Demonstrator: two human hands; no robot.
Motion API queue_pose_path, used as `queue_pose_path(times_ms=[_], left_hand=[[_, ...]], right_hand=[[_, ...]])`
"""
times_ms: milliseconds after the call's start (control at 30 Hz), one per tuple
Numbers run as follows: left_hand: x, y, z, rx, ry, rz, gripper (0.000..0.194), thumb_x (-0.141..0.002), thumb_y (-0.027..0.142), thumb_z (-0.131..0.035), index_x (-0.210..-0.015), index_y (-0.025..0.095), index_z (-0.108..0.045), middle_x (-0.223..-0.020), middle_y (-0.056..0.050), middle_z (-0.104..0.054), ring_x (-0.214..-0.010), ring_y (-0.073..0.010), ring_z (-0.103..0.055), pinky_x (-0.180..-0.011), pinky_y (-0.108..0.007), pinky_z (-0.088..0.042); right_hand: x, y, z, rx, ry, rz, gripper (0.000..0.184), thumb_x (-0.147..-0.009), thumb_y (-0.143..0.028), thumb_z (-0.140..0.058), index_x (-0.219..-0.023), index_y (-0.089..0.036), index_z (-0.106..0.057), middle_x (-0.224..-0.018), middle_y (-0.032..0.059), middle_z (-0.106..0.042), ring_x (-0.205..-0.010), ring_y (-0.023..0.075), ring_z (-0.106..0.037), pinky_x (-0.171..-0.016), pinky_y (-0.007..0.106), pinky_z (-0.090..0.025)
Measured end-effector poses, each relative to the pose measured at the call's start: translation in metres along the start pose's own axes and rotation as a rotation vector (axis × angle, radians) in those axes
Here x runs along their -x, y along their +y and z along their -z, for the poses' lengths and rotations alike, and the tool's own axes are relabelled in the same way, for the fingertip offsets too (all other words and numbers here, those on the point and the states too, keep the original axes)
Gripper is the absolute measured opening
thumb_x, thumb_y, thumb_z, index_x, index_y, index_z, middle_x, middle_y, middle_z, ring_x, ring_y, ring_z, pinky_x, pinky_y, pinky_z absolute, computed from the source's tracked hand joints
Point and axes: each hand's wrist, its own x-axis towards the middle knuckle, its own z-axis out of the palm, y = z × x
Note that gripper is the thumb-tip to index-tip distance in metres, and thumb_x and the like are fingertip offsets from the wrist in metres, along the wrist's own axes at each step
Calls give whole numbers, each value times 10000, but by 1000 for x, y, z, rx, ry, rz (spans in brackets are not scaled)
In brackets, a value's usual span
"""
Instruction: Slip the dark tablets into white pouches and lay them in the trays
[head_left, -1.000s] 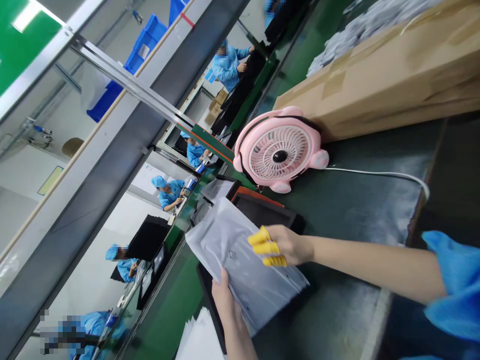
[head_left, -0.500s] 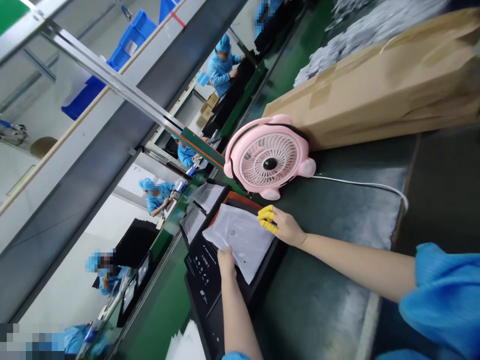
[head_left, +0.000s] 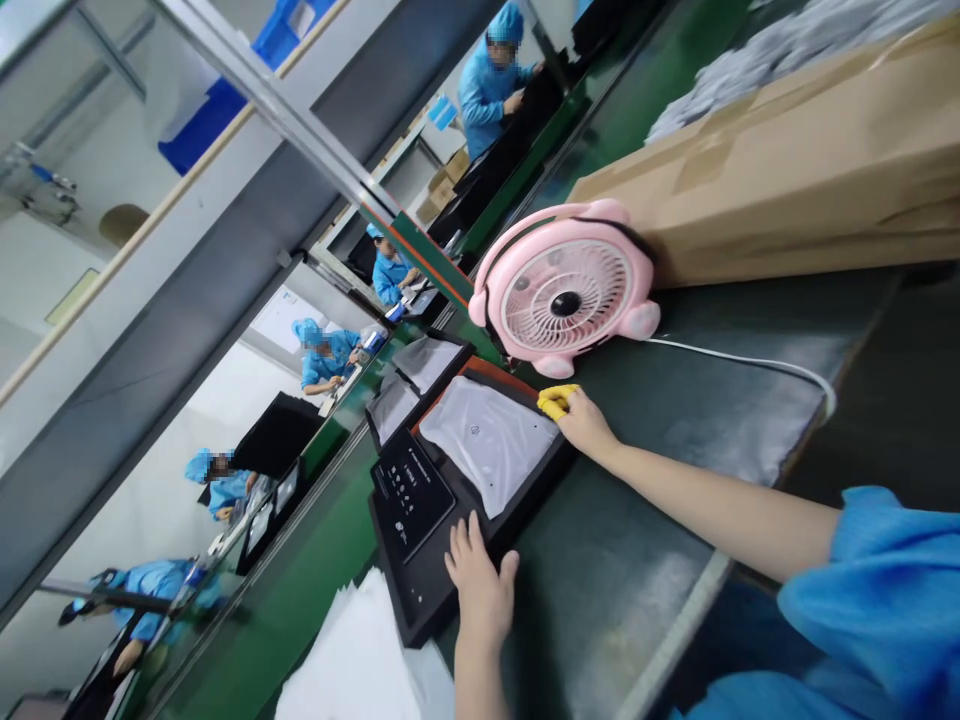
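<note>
A pale translucent plastic bag [head_left: 487,435] with a small printed mark lies flat in a black foam tray [head_left: 427,595]. My left hand [head_left: 480,580] is over the tray's near edge, fingers spread, holding nothing. Yellow finger covers are on my right hand [head_left: 589,425], whose bent fingers are closed by the bag's right corner and the tray rim; what they pinch, if anything, is hidden. To the left of the bag, a black panel with white print [head_left: 409,495] rests on the tray. Another black tray with clear-bagged pieces [head_left: 427,362] adjoins it.
A pink fan [head_left: 566,300] stands behind the trays, its white cable [head_left: 750,365] trailing right. Behind it is a large brown carton [head_left: 772,170] beside heaped grey bags [head_left: 795,55]. White sheets [head_left: 360,655] lie front left. Co-workers in blue sit along the green line.
My left hand has let go of the plastic bag, moved toward me and spread its fingers. The bag now lies lower in the tray. My right hand has shifted to its right corner.
</note>
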Motion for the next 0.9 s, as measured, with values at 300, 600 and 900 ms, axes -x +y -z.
queue_pose_path(times_ms=[300, 600, 900], left_hand=[[13, -4, -11, 50, 148, 10, 440, -785, 157, -490, -1225, 164, -505, -1265, -151, -514, -1241, -287, -383, -1061, -536, -164], [42, -68, 8, 142, 607, 49, 355, -841, 329, -393, -1081, 121, -554, -1082, -168, -584, -1049, -254, -524, -945, -440, -377], [37, -69, -7, 141, 786, -61, 242, -851, 319, -419, -950, 168, -581, -1001, -120, -589, -974, -224, -541, -924, -437, -364]], right_hand=[[11, 6, 3, -13, -78, -66, 136, -711, -237, -502, -825, -192, -562, -971, 95, -537, -869, 202, -551, -892, 384, -419], [-19, -3, 47, 178, 401, -127, 417, -711, -233, -580, -1090, -86, -486, -1110, 200, -471, -865, 203, -509, -844, 357, -404], [-83, 4, 87, 727, 334, -261, 852, -555, -280, -772, -1272, 3, -407, -1245, 333, -358, -1209, 364, -276, -907, 462, -257]])
